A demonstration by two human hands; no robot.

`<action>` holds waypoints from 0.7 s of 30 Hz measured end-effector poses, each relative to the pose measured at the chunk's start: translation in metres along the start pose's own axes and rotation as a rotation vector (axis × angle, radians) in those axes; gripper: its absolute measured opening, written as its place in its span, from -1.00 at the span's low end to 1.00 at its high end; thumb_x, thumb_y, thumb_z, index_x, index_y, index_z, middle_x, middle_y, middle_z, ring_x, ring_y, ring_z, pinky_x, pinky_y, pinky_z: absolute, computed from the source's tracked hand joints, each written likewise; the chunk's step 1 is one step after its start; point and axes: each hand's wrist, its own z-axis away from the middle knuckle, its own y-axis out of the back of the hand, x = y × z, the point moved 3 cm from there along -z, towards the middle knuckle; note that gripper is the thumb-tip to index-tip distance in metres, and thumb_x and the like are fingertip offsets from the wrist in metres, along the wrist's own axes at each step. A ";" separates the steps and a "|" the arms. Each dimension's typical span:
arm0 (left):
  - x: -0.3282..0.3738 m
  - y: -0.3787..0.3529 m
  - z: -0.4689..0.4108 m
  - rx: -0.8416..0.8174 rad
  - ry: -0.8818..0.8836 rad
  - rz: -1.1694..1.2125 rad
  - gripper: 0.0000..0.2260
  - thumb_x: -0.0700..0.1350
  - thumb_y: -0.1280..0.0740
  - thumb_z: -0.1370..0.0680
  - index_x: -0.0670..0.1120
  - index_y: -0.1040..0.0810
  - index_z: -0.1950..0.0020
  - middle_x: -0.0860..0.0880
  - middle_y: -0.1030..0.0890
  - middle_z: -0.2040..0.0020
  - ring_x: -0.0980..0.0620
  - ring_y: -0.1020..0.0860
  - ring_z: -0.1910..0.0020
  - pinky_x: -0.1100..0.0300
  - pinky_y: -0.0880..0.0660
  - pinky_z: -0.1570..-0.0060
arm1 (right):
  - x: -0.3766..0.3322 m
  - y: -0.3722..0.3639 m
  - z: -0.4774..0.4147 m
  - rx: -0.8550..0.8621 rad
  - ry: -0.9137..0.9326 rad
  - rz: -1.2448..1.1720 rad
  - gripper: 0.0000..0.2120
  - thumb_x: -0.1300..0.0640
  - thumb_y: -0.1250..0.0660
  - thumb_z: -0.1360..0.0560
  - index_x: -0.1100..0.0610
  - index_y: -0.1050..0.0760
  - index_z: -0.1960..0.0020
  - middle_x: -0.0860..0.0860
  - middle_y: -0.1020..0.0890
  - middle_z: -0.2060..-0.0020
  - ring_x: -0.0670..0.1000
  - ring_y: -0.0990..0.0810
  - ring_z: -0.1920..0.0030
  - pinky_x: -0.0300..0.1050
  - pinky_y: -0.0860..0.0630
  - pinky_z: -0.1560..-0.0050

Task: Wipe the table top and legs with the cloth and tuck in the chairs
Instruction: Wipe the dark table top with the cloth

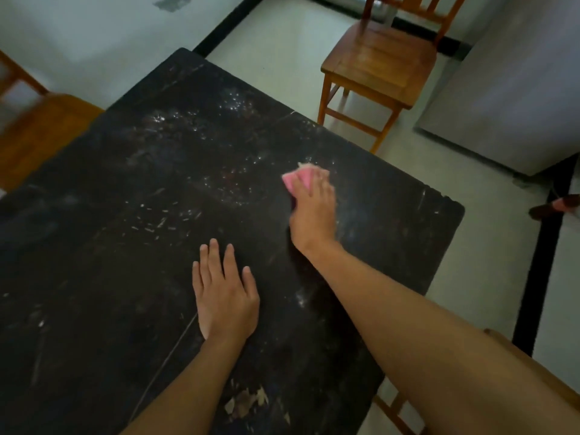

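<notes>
While the left hand (pixel 224 296) rests flat and empty on the dark table (pixel 125 183), apparently bracing, the right hand (pixel 312 205) presses a pink cloth (pixel 298 178) near the table's right edge, wiping.

Pink cloth (pixel 299 178), speckled black table (pixel 125 183), orange-brown chair (pixel 376 62).

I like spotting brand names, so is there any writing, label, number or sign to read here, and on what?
None: no readable text shows anywhere.
Table: only pale scratches and specks, no letters.
Cloth under the right hand: plain pink, no label visible.
Chair: bare wood.
Left hand: flat on the table, holding nothing.
</notes>
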 end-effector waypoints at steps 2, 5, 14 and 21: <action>-0.001 -0.002 -0.002 0.004 0.001 -0.024 -0.51 0.03 0.00 -0.60 -0.18 -0.29 -0.46 -0.19 -0.21 -0.51 -0.13 -0.11 -0.52 -0.07 -0.05 -0.49 | -0.033 -0.002 -0.035 -0.152 0.104 -0.126 -0.39 0.37 -0.20 -0.54 0.03 -0.23 -0.53 0.09 -0.09 -0.57 0.10 0.03 -0.57 0.03 0.09 -0.55; -0.003 -0.003 -0.002 0.004 -0.008 -0.022 -0.48 0.05 0.04 -0.58 -0.18 -0.29 -0.46 -0.19 -0.21 -0.52 -0.13 -0.10 -0.52 -0.08 -0.05 -0.48 | -0.019 0.030 -0.050 -0.080 0.060 -0.290 -0.45 0.39 -0.17 -0.56 -0.03 -0.35 -0.46 0.04 -0.28 -0.51 0.09 -0.20 -0.52 0.09 -0.15 -0.52; 0.000 0.001 -0.003 -0.037 -0.015 -0.045 -0.48 0.03 0.05 -0.59 -0.19 -0.31 -0.45 -0.21 -0.21 -0.51 -0.14 -0.10 -0.52 -0.12 -0.09 -0.47 | 0.114 0.078 0.021 0.347 -0.521 -0.110 -0.55 0.49 -0.14 -0.46 0.16 -0.46 -0.26 0.12 -0.38 -0.38 0.16 -0.37 -0.38 0.13 -0.35 -0.40; -0.003 -0.002 -0.004 -0.033 -0.040 -0.072 -0.49 0.03 0.04 -0.58 -0.18 -0.34 -0.44 -0.20 -0.25 -0.50 -0.14 -0.16 -0.51 -0.05 -0.03 -0.46 | -0.056 0.007 -0.056 -0.264 0.009 -0.270 -0.48 0.40 -0.13 -0.56 -0.01 -0.43 -0.40 0.05 -0.40 -0.42 0.08 -0.35 -0.41 -0.08 -0.26 -0.44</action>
